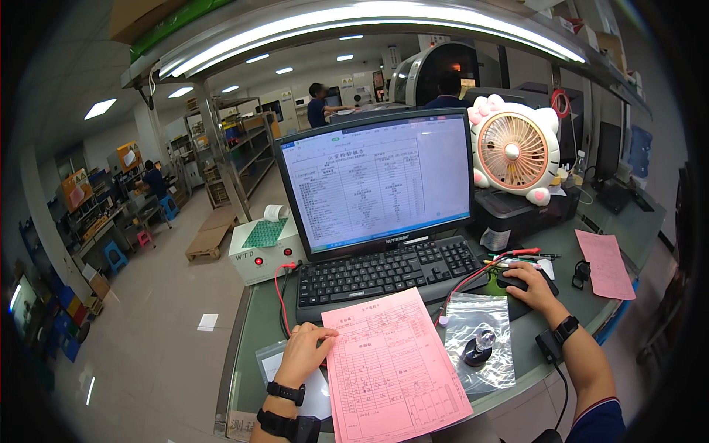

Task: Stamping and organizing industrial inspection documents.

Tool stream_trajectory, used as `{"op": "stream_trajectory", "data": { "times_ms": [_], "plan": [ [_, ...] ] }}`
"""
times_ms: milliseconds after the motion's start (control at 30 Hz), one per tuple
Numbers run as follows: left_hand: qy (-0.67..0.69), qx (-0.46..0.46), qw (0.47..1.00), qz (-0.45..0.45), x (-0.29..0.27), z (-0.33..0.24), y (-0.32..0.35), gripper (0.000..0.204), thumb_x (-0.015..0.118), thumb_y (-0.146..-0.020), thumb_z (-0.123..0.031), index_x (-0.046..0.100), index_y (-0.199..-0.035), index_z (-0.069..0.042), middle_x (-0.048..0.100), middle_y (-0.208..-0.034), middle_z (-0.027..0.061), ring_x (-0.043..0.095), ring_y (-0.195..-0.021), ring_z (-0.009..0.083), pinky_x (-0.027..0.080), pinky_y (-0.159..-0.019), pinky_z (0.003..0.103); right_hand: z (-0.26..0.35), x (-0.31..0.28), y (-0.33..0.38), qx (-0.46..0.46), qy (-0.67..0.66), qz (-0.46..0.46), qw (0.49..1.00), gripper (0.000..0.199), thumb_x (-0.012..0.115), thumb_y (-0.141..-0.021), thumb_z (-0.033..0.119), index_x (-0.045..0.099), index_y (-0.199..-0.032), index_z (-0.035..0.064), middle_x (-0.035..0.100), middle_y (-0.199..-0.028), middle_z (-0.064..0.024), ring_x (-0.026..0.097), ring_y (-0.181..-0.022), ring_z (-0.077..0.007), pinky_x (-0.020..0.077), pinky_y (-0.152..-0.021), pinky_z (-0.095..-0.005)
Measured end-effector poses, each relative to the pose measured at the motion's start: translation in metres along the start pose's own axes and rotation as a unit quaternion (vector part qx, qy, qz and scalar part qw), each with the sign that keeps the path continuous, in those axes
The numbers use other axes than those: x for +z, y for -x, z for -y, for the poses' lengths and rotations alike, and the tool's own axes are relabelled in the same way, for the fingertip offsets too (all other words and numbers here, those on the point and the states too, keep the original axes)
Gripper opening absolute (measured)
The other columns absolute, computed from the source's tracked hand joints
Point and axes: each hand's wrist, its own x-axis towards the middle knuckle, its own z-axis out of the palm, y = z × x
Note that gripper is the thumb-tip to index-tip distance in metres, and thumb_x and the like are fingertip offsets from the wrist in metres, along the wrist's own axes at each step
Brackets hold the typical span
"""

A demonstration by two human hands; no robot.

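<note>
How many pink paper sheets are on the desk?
2. One pink form lies in front of the keyboard, with the left hand resting on its left edge. The other pink sheet lies at the desk's far right, untouched.

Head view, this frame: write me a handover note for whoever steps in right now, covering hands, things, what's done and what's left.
Left hand: flat on the left edge of the pink form, pinning it to the desk.
Right hand: resting on the black mouse.
Keyboard sits behind the form; the monitor shows a spreadsheet.
A clear bag with a small dark part lies right of the form.
Done: form laid out, sheet open.
Left: cannot tell how far the entries have got.
</note>
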Motion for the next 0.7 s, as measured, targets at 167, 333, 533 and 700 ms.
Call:
{"op": "stream_trajectory", "data": {
  "times_ms": [167, 333, 533, 700],
  "plan": [
    [0.022, 0.025, 0.999, -0.004, 0.003, 0.0, -0.004, 0.02, 0.066, -0.088, -0.022, 0.075, -0.101, -0.01, 0.059, -0.087, 0.0086, 0.055, -0.092, 0.0243, 0.039, -0.091, 0.035, 0.002, -0.005, 0.002, -0.041, 0.029, -0.048, 0.998, 0.049, 0.074, -0.079, 0.024, 0.06, -0.124, 0.01, 0.057, -0.131, -0.0129, 0.054, -0.122, -0.0322, 0.0423, -0.103, -0.04],
    [0.004, 0.039, 0.999, -0.032, -0.003, 0.003, -0.002, 0.02, 0.068, -0.084, -0.02, 0.076, -0.098, -0.009, 0.064, -0.087, 0.0092, 0.058, -0.091, 0.0254, 0.04, -0.09, 0.037, 0.041, 0.0, -0.032, -0.007, -0.066, -0.132, 0.989, 0.029, 0.061, -0.091, 0.014, 0.062, -0.117, 0.0025, 0.063, -0.114, -0.0146, 0.058, -0.112, -0.0304, 0.0421, -0.099, -0.0379],
    [0.005, 0.027, 1.0, -0.015, -0.002, 0.005, -0.006, 0.018, 0.067, -0.084, -0.018, 0.076, -0.097, -0.01, 0.064, -0.091, 0.0113, 0.056, -0.093, 0.0293, 0.042, -0.09, 0.039, 0.09, 0.046, -0.099, -0.046, -0.306, 0.045, 0.95, 0.03, 0.045, -0.103, 0.019, 0.06, -0.121, 0.0005, 0.069, -0.109, -0.0118, 0.063, -0.106, -0.0216, 0.047, -0.093, -0.0339],
    [0.001, 0.026, 1.0, 0.004, -0.005, -0.005, -0.007, 0.018, 0.067, -0.085, -0.017, 0.076, -0.098, -0.01, 0.063, -0.091, 0.0125, 0.055, -0.095, 0.0299, 0.041, -0.09, 0.038, 0.088, 0.096, -0.14, -0.08, -0.263, 0.084, 0.958, 0.034, 0.048, -0.094, 0.006, 0.055, -0.126, 0.002, 0.067, -0.116, -0.0128, 0.062, -0.111, -0.0258, 0.0464, -0.097, -0.0366]
  ]
}}
